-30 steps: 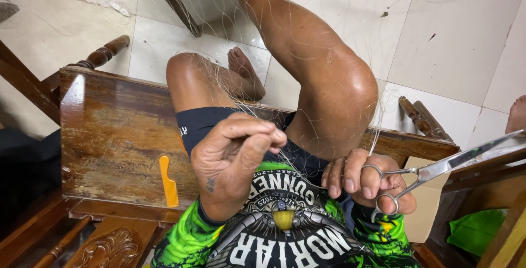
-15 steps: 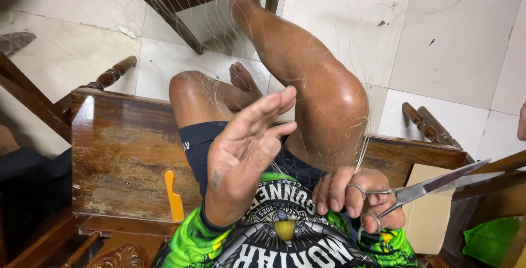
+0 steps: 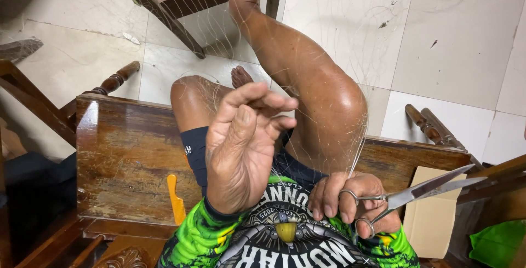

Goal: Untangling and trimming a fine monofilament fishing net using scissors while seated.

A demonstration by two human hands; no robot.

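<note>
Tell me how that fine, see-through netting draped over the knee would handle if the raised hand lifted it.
The netting is probably floppy: it hangs in loose strands over the knee. It likely weighs very little, since its threads are hair-thin and the floor tiles show through. It may snag easily on the left hand or the scissors held in the right hand.

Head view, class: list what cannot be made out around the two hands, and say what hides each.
- Fine netting: strands too thin to trace to the left hand.
- Scissors: handle loops partly covered by right hand fingers.
- Orange comb: lower end behind the green sleeve.
- Green cloth: cut off by the frame edge.
</note>
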